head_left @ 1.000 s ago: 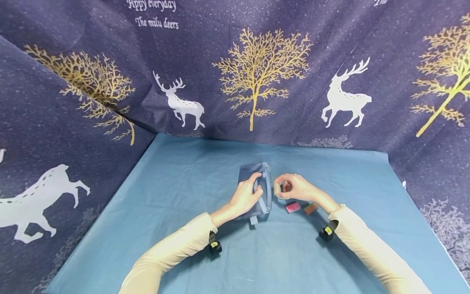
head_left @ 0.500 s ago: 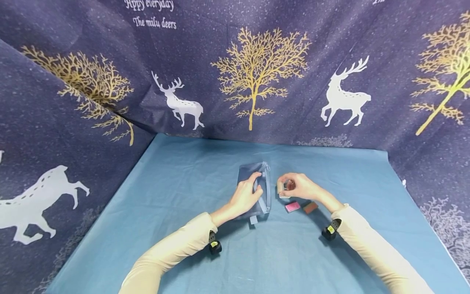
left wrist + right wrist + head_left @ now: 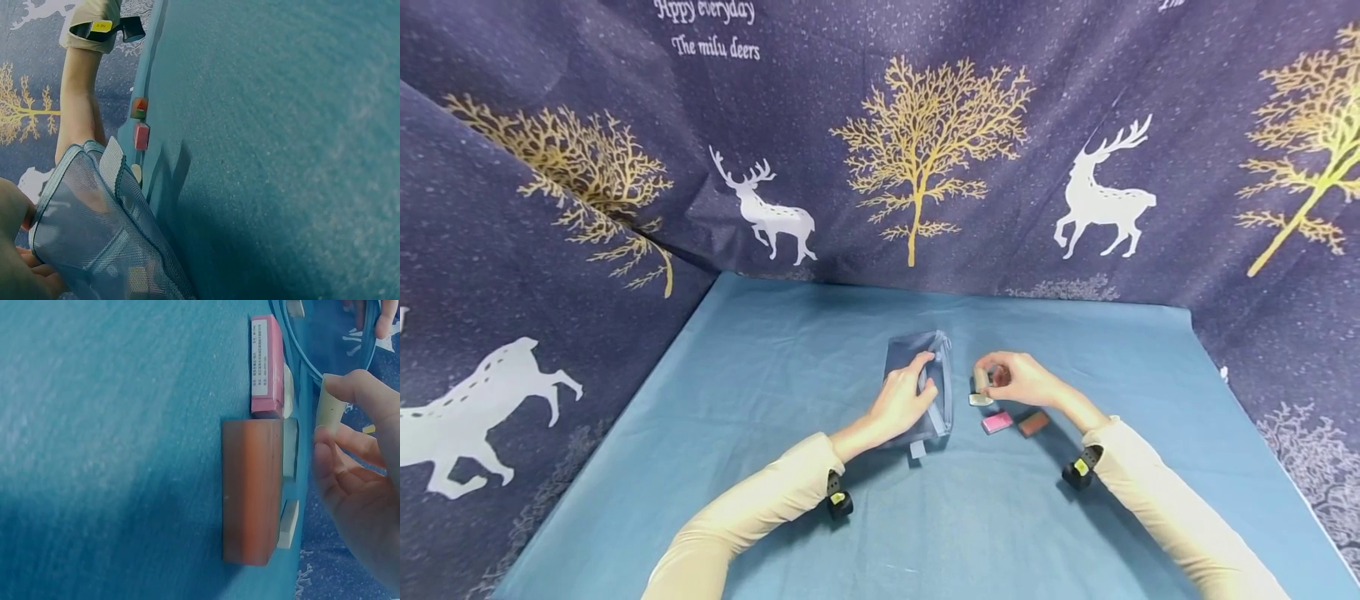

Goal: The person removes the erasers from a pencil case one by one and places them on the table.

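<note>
A blue mesh zip pouch (image 3: 907,346) lies on the cloth. My left hand (image 3: 898,402) holds it, forefinger and thumb spread at the zipped mouth; the left wrist view shows the fingers curled at the pouch's edge (image 3: 47,206). Through the mesh a pale block (image 3: 137,281) shows faintly. To the right of the pouch, my right hand (image 3: 1021,381) pinches a pale yellowish block (image 3: 329,409), perhaps an eraser, upright between thumb and fingertips. Close below that hand lie a whitish block (image 3: 979,400), a pink block with a white label (image 3: 272,369) and an orange-brown block (image 3: 252,494).
Blue cloth (image 3: 820,350) covers the table. Further whitish blocks (image 3: 288,524) stand behind the orange-brown one in the right wrist view. A dark curtain (image 3: 850,50) with deer and trees hangs along the back and sides.
My right hand has drifted a little to the right, away from the pouch, keeping the pale block pinched. The whitish block beneath it is now uncovered. My left hand and the pouch have stayed put.
</note>
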Demonstrator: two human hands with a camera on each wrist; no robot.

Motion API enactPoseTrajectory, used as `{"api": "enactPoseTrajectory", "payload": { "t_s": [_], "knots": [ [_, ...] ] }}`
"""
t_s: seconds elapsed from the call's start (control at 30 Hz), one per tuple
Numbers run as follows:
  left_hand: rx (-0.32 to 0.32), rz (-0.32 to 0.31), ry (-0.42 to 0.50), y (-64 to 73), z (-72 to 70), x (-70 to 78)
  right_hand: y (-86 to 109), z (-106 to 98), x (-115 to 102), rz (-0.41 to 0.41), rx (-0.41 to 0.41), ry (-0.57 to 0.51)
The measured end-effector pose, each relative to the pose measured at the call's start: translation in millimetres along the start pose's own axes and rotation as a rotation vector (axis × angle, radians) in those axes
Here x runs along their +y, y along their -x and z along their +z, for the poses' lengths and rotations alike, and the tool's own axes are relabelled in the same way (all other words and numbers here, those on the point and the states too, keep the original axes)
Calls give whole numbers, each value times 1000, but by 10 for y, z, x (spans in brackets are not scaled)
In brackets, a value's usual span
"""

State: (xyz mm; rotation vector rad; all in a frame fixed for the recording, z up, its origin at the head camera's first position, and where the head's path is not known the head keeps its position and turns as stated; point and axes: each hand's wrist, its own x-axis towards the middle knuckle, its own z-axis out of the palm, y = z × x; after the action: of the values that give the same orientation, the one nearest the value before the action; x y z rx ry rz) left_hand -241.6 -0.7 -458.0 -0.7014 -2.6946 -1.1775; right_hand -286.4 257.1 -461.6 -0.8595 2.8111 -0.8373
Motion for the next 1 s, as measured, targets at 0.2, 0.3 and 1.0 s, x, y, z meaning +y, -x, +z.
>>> {"api": "enactPoseTrajectory", "payload": {
  "t_s": [0.2, 0.3, 1.0],
  "knots": [
    [0, 5, 2, 3, 11, -1, 25, -17, 36, 6, -13, 4],
    [5, 11, 0, 2, 16, -2, 34, -45, 45, 13, -10, 3],
    [-13, -2, 12, 2, 17, 8, 89, -132, 143, 20, 43, -10]
  ]
}}
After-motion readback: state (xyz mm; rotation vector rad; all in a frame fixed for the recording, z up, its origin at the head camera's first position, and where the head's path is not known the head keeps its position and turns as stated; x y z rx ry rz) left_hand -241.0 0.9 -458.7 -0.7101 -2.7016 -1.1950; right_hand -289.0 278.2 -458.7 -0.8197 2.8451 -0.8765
